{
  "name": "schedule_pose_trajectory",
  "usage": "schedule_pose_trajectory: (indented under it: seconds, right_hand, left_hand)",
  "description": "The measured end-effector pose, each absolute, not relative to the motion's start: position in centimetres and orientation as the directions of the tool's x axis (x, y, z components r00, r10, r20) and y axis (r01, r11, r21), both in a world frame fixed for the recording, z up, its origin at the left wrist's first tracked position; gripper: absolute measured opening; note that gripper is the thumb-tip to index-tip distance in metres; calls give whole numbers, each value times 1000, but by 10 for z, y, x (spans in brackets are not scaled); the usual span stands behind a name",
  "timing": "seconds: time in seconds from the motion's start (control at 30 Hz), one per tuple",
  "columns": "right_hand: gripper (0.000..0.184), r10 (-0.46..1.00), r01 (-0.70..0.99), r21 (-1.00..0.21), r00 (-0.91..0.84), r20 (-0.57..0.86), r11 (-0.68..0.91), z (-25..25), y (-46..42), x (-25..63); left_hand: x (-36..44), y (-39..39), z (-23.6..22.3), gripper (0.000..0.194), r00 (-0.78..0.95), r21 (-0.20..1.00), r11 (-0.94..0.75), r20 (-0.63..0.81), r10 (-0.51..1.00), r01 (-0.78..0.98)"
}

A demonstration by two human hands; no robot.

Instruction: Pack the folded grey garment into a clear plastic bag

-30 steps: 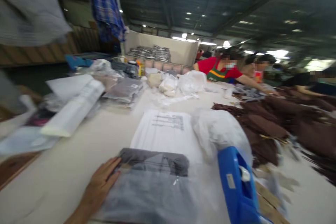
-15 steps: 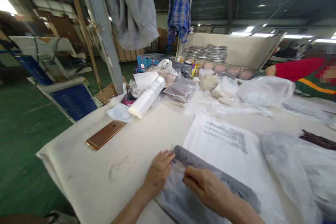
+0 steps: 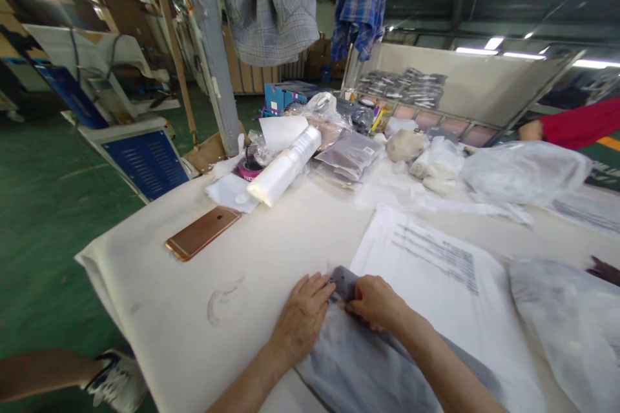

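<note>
A translucent plastic bag [image 3: 358,361] with something grey and folded inside, fabric by its look, lies at the front of the table. A darker grey strip [image 3: 344,281] runs along its far edge. My left hand [image 3: 301,316] rests flat on the near-left corner of the bag, fingers stretched out and held close together. Just to its right, my right hand [image 3: 380,302] is closed, thumb and fingers pinching the bag by the dark strip. The exact spot of the pinch is hidden behind the fingers.
A gold phone [image 3: 203,233] lies at left on the white table [image 3: 159,297]. Behind it are a plastic roll [image 3: 285,168] and a packed grey bag [image 3: 349,155]. A printed white bag [image 3: 426,251] lies beyond my hands. A person's red sleeve [image 3: 581,124] shows at right.
My right hand has moved forward to the dark strip at the bag's far edge. My left hand stays pressed at the corner. The view has shifted, with things sitting further right.
</note>
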State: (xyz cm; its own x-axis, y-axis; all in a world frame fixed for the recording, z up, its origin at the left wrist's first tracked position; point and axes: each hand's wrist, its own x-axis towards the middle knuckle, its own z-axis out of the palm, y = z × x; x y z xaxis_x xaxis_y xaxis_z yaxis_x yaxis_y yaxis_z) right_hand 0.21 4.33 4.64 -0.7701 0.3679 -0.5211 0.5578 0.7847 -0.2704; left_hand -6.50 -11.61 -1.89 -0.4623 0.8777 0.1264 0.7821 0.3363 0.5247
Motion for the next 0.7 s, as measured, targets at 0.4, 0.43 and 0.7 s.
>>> schedule_pose_trajectory:
  seconds: [0.4, 0.43, 0.7]
  right_hand:
    - [8, 422, 549, -436, -833, -357, 713, 35, 43, 23]
    - [8, 423, 543, -434, -837, -347, 719, 35, 42, 23]
    - [7, 499, 556, -233, -826, -261, 798, 54, 43, 25]
  left_hand:
    - [-64, -115, -12, 41, -483, 534, 379, 65, 873, 756]
    - [-63, -115, -12, 41, -484, 534, 379, 66, 872, 756]
    - [-64, -115, -14, 43, -485, 550, 376, 62, 872, 746]
